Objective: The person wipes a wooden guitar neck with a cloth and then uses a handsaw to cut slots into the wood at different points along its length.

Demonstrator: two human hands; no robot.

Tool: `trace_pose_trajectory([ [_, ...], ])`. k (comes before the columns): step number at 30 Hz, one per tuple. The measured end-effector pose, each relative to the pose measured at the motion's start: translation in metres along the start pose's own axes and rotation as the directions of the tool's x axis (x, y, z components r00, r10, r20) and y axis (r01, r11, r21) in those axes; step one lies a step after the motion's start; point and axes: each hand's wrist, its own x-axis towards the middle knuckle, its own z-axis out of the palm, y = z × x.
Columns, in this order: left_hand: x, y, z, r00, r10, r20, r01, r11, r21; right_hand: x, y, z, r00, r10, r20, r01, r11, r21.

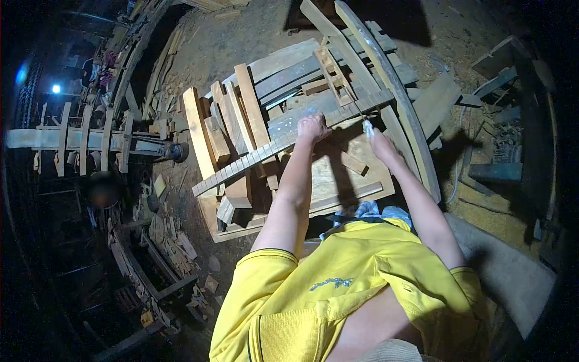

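Observation:
A long wooden strip, crossed by many evenly spaced dark lines, runs diagonally over the work surface. My left hand is closed over it near its middle, with the fingertips partly hidden. To the right, my right hand grips a thin tool with a pale handle. The tool's narrow dark end reaches up to the strip's right part; its exact kind cannot be made out. Below the strip, a small wood block lies on a pale board.
Several wooden beams lie under the strip at left. A slotted wooden piece rests beyond it. Long curved timbers flank the right side. A slatted wooden frame stands far left, and offcuts litter the floor.

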Motion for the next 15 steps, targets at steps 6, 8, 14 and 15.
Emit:
trace_pose_trajectory([
  [6, 0.000, 0.001, -0.004, 0.999, -0.028, 0.024, 0.028, 1.000, 0.006, -0.003, 0.038, 0.024, 0.995, -0.040, -0.086, 0.041, 0.999, 0.003],
  [8, 0.001, 0.001, -0.001, 0.999, -0.032, 0.031, 0.032, 0.999, -0.001, -0.015, 0.046, 0.028, 0.987, -0.087, -0.133, 0.087, 0.996, -0.006],
  [14, 0.003, -0.002, 0.001, 0.998, -0.011, 0.054, 0.011, 1.000, 0.002, 0.001, 0.005, 0.006, 0.995, -0.059, -0.085, 0.058, 0.998, -0.013],
  [15, 0.002, -0.001, 0.000, 0.999, -0.009, 0.053, 0.009, 1.000, 0.006, 0.013, -0.003, 0.005, 0.995, -0.054, -0.079, 0.053, 0.998, -0.024],
])
